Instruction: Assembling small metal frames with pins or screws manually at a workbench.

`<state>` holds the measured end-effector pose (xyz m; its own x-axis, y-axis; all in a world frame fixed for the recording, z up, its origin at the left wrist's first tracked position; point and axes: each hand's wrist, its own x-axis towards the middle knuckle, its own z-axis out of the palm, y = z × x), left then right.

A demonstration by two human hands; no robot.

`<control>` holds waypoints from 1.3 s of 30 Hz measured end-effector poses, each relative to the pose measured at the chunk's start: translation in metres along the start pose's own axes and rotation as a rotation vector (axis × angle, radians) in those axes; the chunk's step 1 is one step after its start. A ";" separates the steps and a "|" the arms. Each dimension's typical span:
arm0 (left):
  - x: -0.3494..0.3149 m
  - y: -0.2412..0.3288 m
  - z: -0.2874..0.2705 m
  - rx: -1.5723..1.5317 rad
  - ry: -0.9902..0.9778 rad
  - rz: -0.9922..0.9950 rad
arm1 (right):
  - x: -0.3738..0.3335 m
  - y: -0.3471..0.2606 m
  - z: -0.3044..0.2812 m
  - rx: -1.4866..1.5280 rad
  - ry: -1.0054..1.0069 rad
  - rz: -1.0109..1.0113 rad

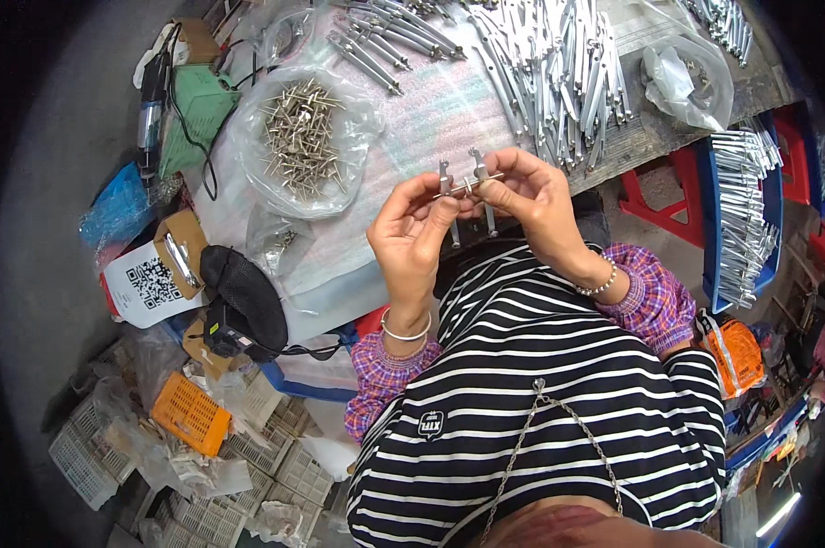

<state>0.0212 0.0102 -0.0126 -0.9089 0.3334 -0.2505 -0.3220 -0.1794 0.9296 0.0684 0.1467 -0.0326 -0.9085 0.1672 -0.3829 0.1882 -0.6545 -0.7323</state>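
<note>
Silver metal strips [479,164], with a thin pin [468,188] across them, are held up by the near edge of the table [412,123]. The left side is pinched by the left hand [411,224], the right side by the right hand [539,205]. More pins [303,137] are heaped in a clear bag [362,123], and long bars [559,73] are piled nearby.

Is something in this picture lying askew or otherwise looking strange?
Mainly the lower left: the orange basket lies askew among crumpled plastic and gray crates, which looks untidy. Nothing odd shows in the metal parts held by the left hand and right hand.
</note>
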 end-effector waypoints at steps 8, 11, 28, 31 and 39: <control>0.000 -0.004 -0.003 0.022 0.054 0.029 | 0.002 0.006 -0.004 -0.002 -0.029 -0.028; 0.001 -0.005 -0.003 0.015 0.061 0.035 | 0.001 0.003 -0.001 -0.040 -0.041 -0.040; -0.001 -0.014 0.001 0.101 0.117 0.096 | 0.003 0.006 -0.002 -0.121 -0.006 -0.060; -0.001 -0.015 -0.001 0.176 0.073 0.143 | 0.003 0.007 -0.002 -0.157 -0.047 -0.116; 0.006 -0.013 0.001 0.068 0.100 0.029 | 0.009 -0.001 0.001 -0.137 -0.016 -0.007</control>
<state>0.0203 0.0157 -0.0260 -0.9405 0.2344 -0.2460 -0.2797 -0.1230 0.9522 0.0597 0.1486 -0.0346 -0.9157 0.1588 -0.3692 0.2298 -0.5467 -0.8052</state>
